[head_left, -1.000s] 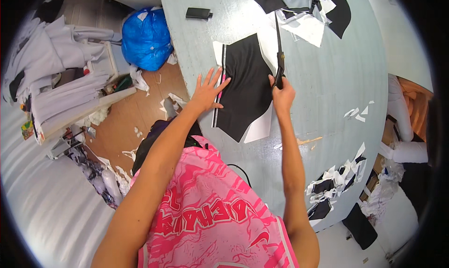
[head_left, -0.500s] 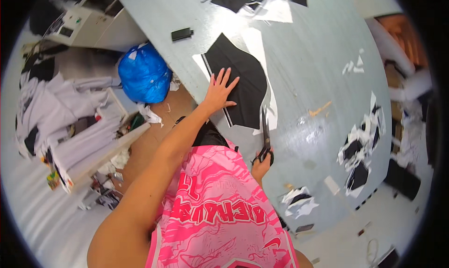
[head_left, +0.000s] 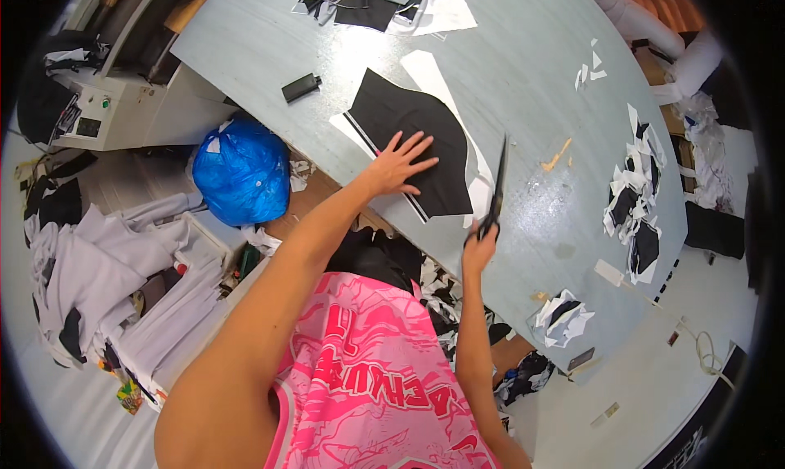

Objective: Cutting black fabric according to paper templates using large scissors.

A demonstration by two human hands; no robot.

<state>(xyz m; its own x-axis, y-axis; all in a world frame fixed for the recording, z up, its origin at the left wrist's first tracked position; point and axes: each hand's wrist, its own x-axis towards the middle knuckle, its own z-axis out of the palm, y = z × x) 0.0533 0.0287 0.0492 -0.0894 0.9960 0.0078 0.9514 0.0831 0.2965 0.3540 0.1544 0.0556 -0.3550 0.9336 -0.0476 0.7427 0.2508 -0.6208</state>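
A black cut fabric piece (head_left: pixel 409 113) with a white-striped straight edge lies on the table over white paper or backing (head_left: pixel 423 64), which sticks out along its curved right side and at its left. Flat on the fabric, near the striped edge, rests my left hand (head_left: pixel 399 165) with its fingers spread. My right hand (head_left: pixel 481 244) grips the handles of large black scissors (head_left: pixel 495 197). Their blades look closed together and point away from me, just right of the fabric and the white strip. The fingers inside the handles are partly hidden.
The grey table (head_left: pixel 540 93) carries a dark small box (head_left: pixel 302 88), a heap of black and white scraps (head_left: pixel 368 3) at the far edge, and more scraps (head_left: pixel 634 199) at right. A blue bag (head_left: pixel 241 170) stands left of the table. Another person's leg (head_left: pixel 646 23) shows at far right.
The scissors have come away from the fabric's curved edge, to the right, and their blades have swung clear. My left hand stays pressed on the fabric. The whole view has turned somewhat.
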